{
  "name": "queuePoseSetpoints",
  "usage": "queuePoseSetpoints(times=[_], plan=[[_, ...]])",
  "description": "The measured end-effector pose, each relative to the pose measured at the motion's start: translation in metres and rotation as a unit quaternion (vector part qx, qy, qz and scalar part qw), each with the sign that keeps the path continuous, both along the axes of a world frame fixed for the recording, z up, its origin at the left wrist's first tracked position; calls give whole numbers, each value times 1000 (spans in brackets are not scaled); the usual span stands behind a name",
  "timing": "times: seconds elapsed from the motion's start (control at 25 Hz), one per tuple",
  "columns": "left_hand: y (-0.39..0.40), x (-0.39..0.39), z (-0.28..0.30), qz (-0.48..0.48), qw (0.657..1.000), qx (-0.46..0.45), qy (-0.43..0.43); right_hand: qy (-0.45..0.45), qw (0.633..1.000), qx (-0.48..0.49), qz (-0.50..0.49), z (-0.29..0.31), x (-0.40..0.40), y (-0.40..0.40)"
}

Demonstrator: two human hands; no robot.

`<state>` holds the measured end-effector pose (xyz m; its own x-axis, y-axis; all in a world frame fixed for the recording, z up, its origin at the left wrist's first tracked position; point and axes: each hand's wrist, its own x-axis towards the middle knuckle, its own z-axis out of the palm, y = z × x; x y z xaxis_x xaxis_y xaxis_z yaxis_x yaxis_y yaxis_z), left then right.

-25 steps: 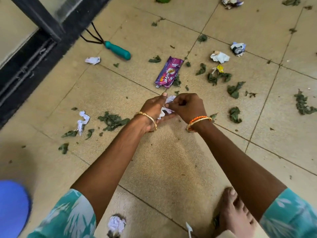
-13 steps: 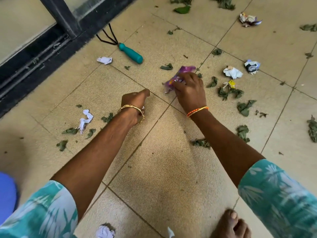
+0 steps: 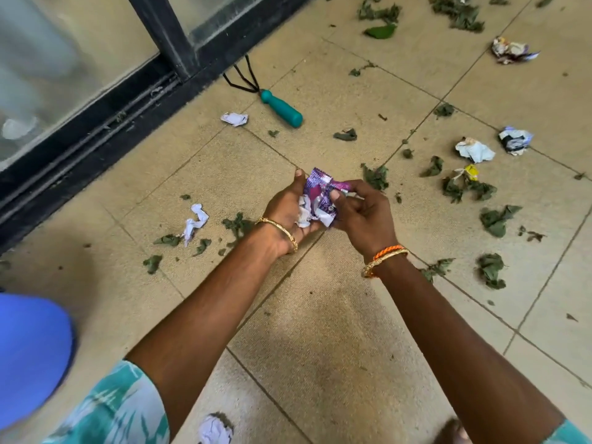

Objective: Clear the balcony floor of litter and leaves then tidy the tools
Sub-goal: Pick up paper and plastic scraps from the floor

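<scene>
Fingers [image 3: 299,184] of the left hand [image 3: 288,216] curl up into a shallow cup, holding crumpled white paper scraps [image 3: 304,209] on the palm with the crinkled purple foil snack wrapper [image 3: 322,195] lying over them. To the right, the right hand [image 3: 365,213] pinches the wrapper's near-right edge, thumb on top. Foil and paper look feather-light, soft and springy, likely slick, so squeezing them into one wad should keep them from sliding out. Farther left on the tan tiled floor [image 3: 320,347] lies a twisted white paper strip [image 3: 195,222]; far of the hands rests a teal-handled hand rake [image 3: 275,102]; right of them lie crumpled paper balls [image 3: 474,150] and wilted green leaves [image 3: 495,219].
</scene>
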<state>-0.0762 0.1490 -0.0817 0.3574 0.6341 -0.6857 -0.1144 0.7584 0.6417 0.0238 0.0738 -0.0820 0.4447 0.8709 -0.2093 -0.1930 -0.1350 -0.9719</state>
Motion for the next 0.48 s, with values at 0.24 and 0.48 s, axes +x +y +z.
queuePoseSetpoints(times=[0.24, 0.48], plan=[[-23, -25, 5, 60, 990, 66, 107, -173, 974, -144, -9, -28, -26, 12], [2, -118, 17, 231, 948, 45, 213, -339, 935, 25, 95, -11, -73, 44]])
